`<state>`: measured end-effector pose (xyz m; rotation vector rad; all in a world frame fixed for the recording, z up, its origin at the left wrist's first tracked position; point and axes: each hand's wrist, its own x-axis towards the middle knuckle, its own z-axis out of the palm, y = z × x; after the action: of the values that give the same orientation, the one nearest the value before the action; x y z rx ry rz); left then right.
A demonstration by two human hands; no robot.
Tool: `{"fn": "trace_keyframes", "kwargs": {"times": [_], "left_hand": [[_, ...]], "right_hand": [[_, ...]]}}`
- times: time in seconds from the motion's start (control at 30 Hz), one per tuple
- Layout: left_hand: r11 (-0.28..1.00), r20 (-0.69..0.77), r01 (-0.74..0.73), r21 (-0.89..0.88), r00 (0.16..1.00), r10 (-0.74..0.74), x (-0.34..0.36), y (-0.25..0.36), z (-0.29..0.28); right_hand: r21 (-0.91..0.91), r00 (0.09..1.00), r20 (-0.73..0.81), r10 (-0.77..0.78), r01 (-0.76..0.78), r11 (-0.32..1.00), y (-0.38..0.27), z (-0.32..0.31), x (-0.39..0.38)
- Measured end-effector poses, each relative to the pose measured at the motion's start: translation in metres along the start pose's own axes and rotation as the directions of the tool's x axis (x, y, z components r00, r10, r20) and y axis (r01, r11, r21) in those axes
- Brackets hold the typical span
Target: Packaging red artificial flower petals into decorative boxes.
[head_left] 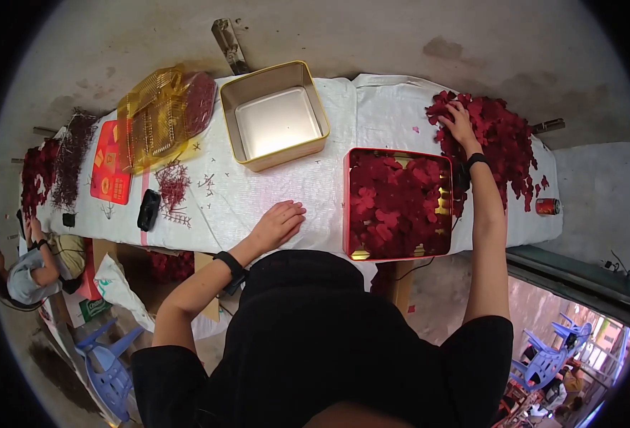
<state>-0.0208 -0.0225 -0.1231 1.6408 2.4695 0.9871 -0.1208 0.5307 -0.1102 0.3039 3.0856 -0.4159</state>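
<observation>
My right hand [459,127] reaches over the left edge of a heap of dark red fabric petals [500,132]. Its fingers are apart and bent among the petals, their tips partly hidden. Below that arm stands a square red tin [346,207] with a gold inside, filled with loose red petals [393,207]. My left hand [279,224] lies on the white table cover [308,187] near the front edge, left of the tin, holding nothing, its fingers lightly curved and not closed.
A square gold-rimmed tin [237,139] stands at the back. Left are amber plastic trays [154,121], a red printed lid [108,167], thin red stems [174,184] and a black object [149,209]. A can [547,206] lies far right. A co-worker [33,271] sits far left.
</observation>
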Motion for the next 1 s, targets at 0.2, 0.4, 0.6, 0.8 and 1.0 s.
{"fn": "trace_keyframes", "kwargs": {"times": [0.2, 0.4, 0.6, 0.8, 1.0], "left_hand": [[1.000, -0.007, -0.016, 0.001, 1.000, 0.016, 0.005, 0.002, 0.000], [1.000, -0.018, -0.013, -0.003, 1.000, 0.013, 0.007, 0.002, 0.000], [1.000, -0.005, -0.006, 0.008, 1.000, 0.006, 0.006, 0.001, 0.000], [1.000, -0.010, -0.006, -0.003, 1.000, 0.005, 0.007, 0.002, 0.003], [1.000, -0.033, 0.006, 0.010, 0.999, -0.006, 0.005, 0.001, 0.010]], "right_hand": [[-0.013, 0.941, -0.302, -0.151, 0.155, 0.988, 0.048, -0.010, 0.006], [-0.052, 0.887, -0.458, -0.058, 0.039, 0.998, 0.054, -0.046, 0.006], [-0.030, 0.862, -0.503, -0.062, 0.054, 0.998, 0.043, -0.102, 0.005], [-0.029, 0.816, -0.579, -0.007, -0.012, 1.000, 0.066, -0.118, 0.004], [0.494, 0.951, -0.309, 0.007, 0.154, 0.856, -0.002, -0.125, 0.012]]}}
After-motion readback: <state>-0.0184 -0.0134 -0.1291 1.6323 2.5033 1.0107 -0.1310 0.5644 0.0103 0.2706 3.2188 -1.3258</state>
